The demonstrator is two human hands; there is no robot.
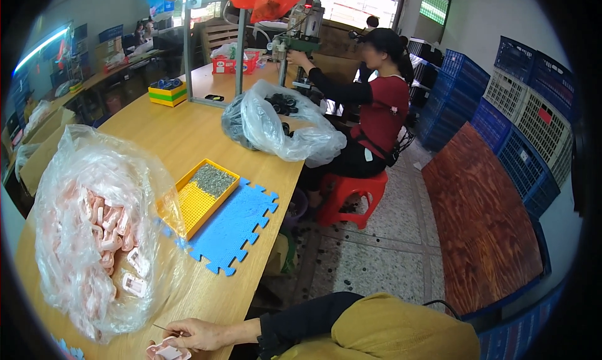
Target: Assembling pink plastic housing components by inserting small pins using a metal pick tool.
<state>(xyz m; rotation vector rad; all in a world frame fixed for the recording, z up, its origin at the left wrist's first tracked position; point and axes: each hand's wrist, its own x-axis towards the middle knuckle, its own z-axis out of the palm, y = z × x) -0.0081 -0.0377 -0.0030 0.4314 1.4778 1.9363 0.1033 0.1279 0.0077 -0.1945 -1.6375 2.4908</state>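
My right hand [195,335] is at the bottom edge, low over the near end of the wooden table. Its fingers are closed, with a thin dark rod [164,329] sticking out to the left. Under the fingertips is a pale pink plastic part [170,352], partly cut off by the picture's edge. My left hand is out of sight. Just beyond my right hand lies a large clear plastic bag [56,234], open toward me. Many similar pink plastic parts [111,238] fill it, and a lighter part [134,285] rests near its opening.
A yellow tray [190,217] of small metal pieces [213,179] sits partly on a blue foam mat [235,225]. Farther off, a bag of black parts [276,134] stands beside a person [389,103] working at a bench machine. Blue crates [451,96] are stacked at right.
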